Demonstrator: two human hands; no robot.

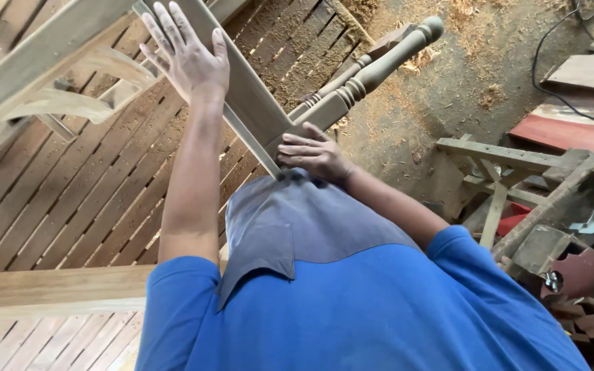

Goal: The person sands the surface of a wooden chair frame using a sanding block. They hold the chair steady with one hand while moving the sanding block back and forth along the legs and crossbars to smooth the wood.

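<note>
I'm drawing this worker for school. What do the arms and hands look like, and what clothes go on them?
Both arms are bare from above the elbow down, with short bright blue sleeves at the top. The shirt has a grey collar. The left hand and right hand wear no gloves. No watch, ring or bracelet shows.

Blue shirt [352,309] with a grey collar [290,220]; pale tan turned post [372,69] above it, red board [572,134] to its right.
</note>
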